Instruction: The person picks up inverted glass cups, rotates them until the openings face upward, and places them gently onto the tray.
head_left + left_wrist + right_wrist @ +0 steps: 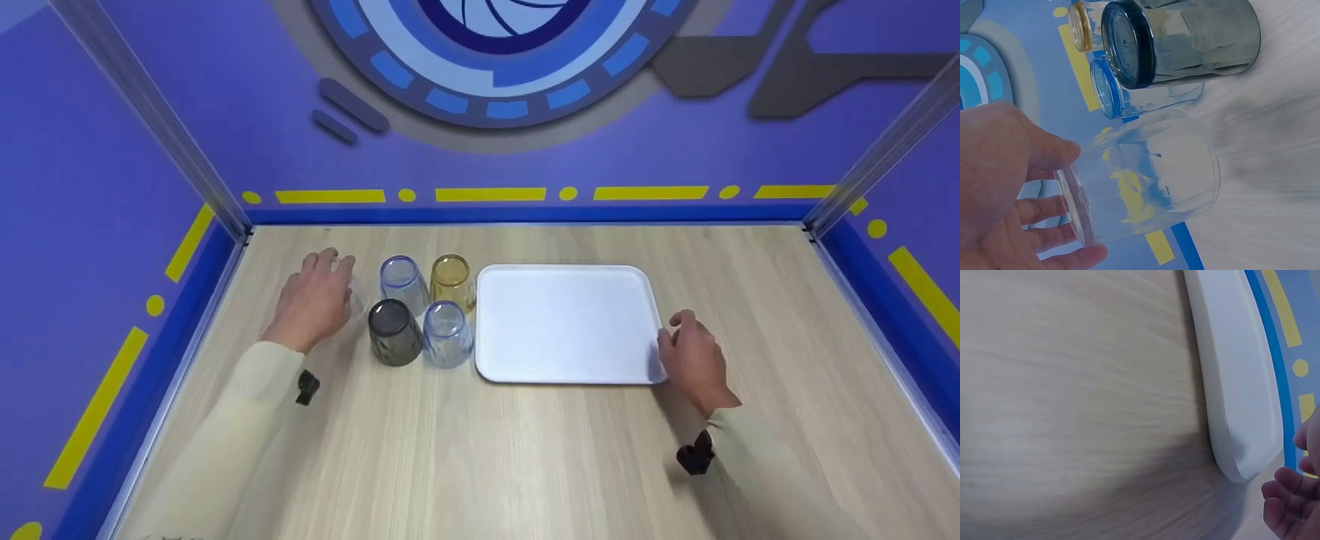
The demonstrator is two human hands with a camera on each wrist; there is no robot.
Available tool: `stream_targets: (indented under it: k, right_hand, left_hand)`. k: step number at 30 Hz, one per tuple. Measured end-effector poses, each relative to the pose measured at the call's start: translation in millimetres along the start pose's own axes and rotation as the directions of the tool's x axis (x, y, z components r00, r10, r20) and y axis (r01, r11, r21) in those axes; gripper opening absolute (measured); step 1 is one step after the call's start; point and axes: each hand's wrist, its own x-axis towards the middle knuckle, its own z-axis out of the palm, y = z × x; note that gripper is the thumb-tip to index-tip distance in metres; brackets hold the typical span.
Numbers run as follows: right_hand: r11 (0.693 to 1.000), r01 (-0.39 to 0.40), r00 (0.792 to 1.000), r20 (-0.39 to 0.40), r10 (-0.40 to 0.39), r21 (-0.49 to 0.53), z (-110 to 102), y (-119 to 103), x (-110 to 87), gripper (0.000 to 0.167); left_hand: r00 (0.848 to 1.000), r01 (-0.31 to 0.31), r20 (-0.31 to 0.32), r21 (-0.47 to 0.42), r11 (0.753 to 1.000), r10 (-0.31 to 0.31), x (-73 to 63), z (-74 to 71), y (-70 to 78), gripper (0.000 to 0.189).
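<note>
At the left of the table my left hand (pixel 311 304) has its thumb and fingers around the upturned base of a clear glass (pixel 1157 174); in the head view the hand mostly hides this glass. Just right of it, several more glasses stand upside down close together: a dark grey glass (pixel 395 337), a blue-rimmed glass (pixel 403 285), a second blue-rimmed glass (pixel 448 337) and an amber glass (pixel 453 283). By the right edge of a white tray (pixel 566 322) hovers my right hand (pixel 694 361), fingers loosely bent, holding nothing.
The wood-grain table (pixel 450 457) is enclosed by a blue-purple back wall (pixel 247 127) and side walls with yellow markings. The tray lies directly right of the amber glass and the nearer blue-rimmed glass.
</note>
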Motion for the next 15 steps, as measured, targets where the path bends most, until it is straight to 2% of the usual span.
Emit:
stream_targets:
  k: [15]
  right_hand:
    - [1.000,0.022,1.000,-0.016,-0.022,-0.002,-0.8,-10.7,-1.2,0.026]
  left_hand:
    - [0.998,-0.021,-0.053,-0.004,1.000,0.021,-1.5,-4.1,6.2,0.046]
